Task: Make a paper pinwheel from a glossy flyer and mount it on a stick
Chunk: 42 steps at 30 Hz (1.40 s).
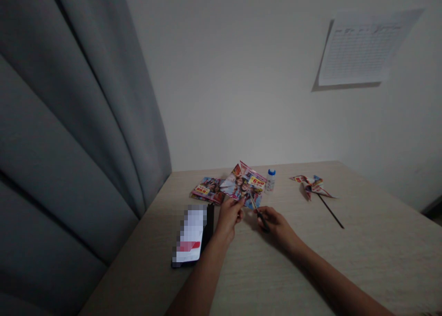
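My left hand pinches the lower edge of a colourful printed paper that is raised at a tilt over the table. A cut splits the paper near its upper corner. In my right hand is a pair of scissors with dark handles, its blades at the paper's lower right side. Whether the blades are parted is too small to tell. More printed paper lies just left of the held paper and partly behind it. Close behind the paper's right side stands a small clear bottle with a blue cap.
A paper pinwheel on a black stick lies to the right on the wooden table. Left of my hands is a lit phone beside a dark strip. A grey curtain borders the left side; a printed sheet hangs on the wall.
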Each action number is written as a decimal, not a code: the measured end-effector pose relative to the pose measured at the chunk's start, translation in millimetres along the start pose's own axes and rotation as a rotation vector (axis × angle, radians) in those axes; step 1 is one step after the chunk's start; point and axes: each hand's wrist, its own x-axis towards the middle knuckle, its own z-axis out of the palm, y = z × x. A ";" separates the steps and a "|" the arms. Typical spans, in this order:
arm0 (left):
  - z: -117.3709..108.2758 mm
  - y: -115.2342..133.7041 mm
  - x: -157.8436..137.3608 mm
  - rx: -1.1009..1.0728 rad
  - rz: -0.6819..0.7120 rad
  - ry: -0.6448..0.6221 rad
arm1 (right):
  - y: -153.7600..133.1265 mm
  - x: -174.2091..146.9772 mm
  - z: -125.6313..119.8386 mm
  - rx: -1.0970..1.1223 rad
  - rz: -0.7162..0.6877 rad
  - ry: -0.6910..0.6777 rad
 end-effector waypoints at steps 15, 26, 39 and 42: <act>-14.5 10.7 8.8 0.057 0.017 0.060 | -9.5 -6.4 -9.5 -0.307 -0.157 -0.009; -27.6 19.1 13.1 0.191 -0.067 -0.042 | -11.5 -7.0 -22.0 -0.426 -0.290 0.245; -32.3 24.3 5.7 0.346 -0.147 -0.212 | 0.3 2.6 -28.7 -0.831 -0.140 0.484; -33.1 25.1 5.1 0.370 -0.153 -0.245 | 1.5 2.8 -28.4 -0.827 -0.125 0.453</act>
